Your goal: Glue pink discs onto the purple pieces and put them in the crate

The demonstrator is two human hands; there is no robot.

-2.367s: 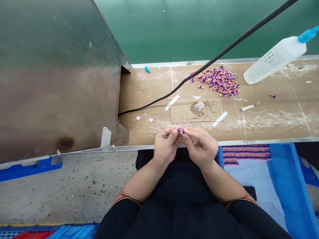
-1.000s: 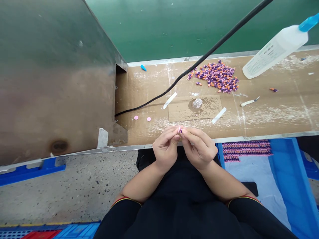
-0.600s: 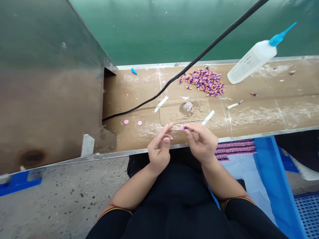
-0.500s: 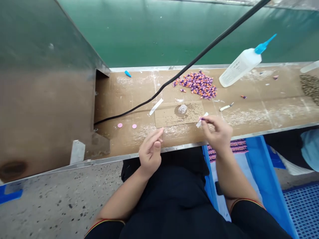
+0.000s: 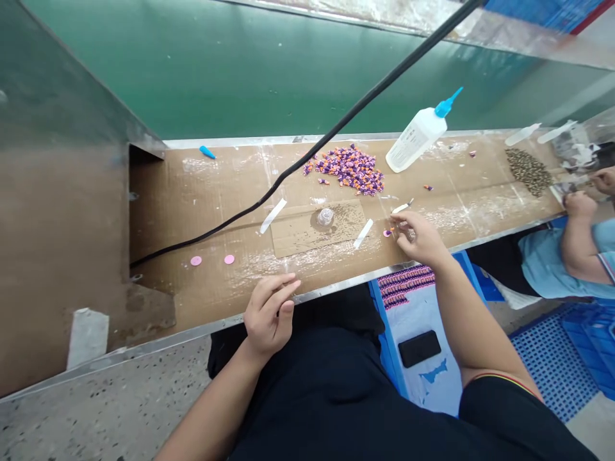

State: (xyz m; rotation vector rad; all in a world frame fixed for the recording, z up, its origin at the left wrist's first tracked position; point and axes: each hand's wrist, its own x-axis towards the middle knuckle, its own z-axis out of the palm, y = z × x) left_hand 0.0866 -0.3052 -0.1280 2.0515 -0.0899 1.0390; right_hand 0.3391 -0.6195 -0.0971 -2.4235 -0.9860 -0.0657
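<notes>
Pink-based twist piece [image 5: 387,233] shows, in my head view, at nine o'clock from the right hand [image 5: 421,238], apparently resting on the cardboard [image 5: 456,221]; whether a fingertip touches it I can't tell. Right thumb and index are parted, pinching nothing I can make out. Left hand [image 5: 267,315], at eight, is loosely spread. From the piece: a stray knuckle could tip it or nudge the white-handled tool [image 5: 400,208] at one o'clock. Bench edge [image 5: 331,285] and blue tray [image 5: 387,342] sit toward six; room runs toward three.

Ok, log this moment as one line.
left hand: relaxed, empty; right hand: loosely curled beside pink-purple piece, contact unclear; phone: in tray
</notes>
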